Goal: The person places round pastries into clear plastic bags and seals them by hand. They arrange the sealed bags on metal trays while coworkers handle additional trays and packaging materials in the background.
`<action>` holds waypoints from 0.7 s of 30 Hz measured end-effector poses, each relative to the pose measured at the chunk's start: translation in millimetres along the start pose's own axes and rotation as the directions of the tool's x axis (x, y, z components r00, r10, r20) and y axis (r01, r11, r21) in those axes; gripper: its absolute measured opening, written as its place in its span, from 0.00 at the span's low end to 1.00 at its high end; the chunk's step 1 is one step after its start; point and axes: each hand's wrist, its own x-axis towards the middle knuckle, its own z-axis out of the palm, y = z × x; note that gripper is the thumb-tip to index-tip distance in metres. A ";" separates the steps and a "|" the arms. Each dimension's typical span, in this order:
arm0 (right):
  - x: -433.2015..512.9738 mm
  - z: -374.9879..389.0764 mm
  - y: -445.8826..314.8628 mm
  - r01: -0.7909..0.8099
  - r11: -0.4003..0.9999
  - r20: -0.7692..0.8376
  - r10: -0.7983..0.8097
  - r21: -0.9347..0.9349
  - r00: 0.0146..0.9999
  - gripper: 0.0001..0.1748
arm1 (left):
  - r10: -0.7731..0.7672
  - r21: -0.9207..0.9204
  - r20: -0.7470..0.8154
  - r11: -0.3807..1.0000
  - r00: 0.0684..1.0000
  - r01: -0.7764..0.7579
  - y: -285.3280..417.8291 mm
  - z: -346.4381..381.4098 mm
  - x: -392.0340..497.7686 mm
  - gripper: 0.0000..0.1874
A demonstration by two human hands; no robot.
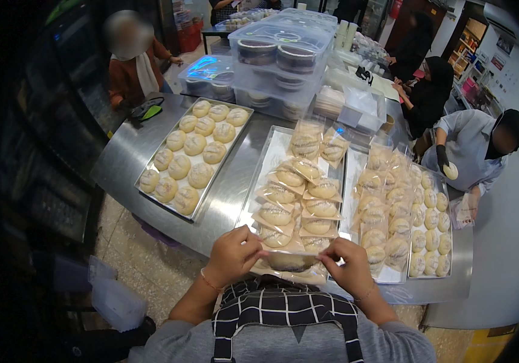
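Observation:
My left hand and my right hand pinch opposite corners of a clear plastic bag close to my apron. A bun shows dimly through the bag. Just beyond my hands, a metal tray lined with white paper carries several bagged buns in two overlapping columns. Their bags are clear and bear dark writing. On the left, another tray holds unwrapped round buns in rows, dusted pale on top.
To the right lie a tray of bagged buns and a tray of unwrapped buns. A gloved co-worker holds a bun there. Clear plastic boxes of cakes are stacked behind. Another person stands at the left end of the steel table.

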 end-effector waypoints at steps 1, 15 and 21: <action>-0.6 -6.5 0.0 -0.017 0.994 0.121 0.030 -0.110 0.992 0.07 | 0.045 0.022 0.034 0.999 0.998 -0.046 -3.9 2.2 -0.7 0.10; 61.0 -4.2 108.3 -0.374 0.568 0.102 0.451 0.733 0.887 0.15 | -0.461 0.004 0.130 0.885 0.878 0.465 -67.5 34.7 -0.5 0.13; 128.6 53.1 151.7 -0.022 0.436 -0.297 0.649 0.900 0.701 0.10 | -0.206 0.266 0.212 0.953 0.955 0.146 -125.8 104.7 88.5 0.16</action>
